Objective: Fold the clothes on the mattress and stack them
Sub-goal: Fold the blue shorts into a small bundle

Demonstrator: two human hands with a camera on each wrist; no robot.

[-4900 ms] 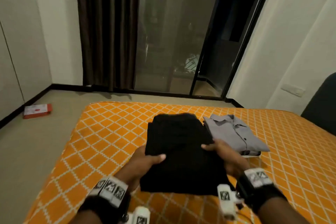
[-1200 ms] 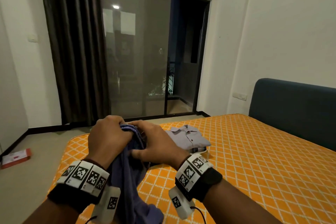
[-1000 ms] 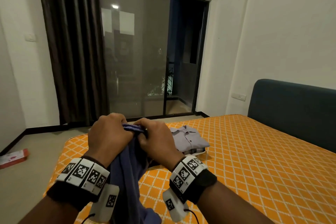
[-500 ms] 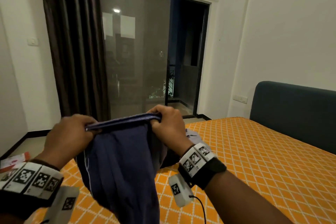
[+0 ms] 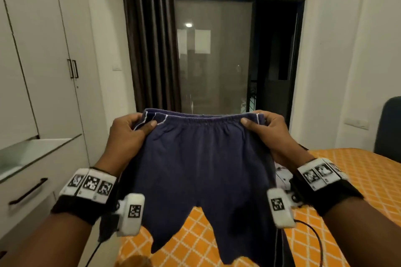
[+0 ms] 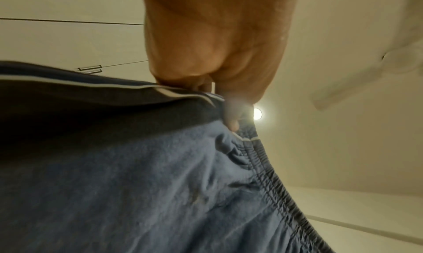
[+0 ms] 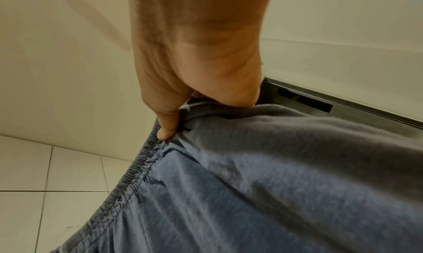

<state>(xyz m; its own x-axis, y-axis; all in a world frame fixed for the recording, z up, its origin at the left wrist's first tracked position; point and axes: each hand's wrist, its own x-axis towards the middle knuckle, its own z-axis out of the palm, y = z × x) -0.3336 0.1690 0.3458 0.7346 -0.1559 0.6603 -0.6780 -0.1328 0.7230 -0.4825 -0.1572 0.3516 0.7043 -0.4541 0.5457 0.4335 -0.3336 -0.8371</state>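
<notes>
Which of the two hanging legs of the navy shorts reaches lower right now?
The leg under the right hand hangs lower on the navy shorts, running past the bottom of the head view; the leg under the left hand ends higher, above the orange mattress.

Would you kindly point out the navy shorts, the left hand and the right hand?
navy shorts (image 5: 201, 158): head view, the front panel below the waistband.
left hand (image 5: 128, 134): head view, the back of the hand.
right hand (image 5: 269, 130): head view, the back of the hand.

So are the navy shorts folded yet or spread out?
Spread out: the left hand and right hand hold the navy shorts by the waistband, legs hanging.
</notes>
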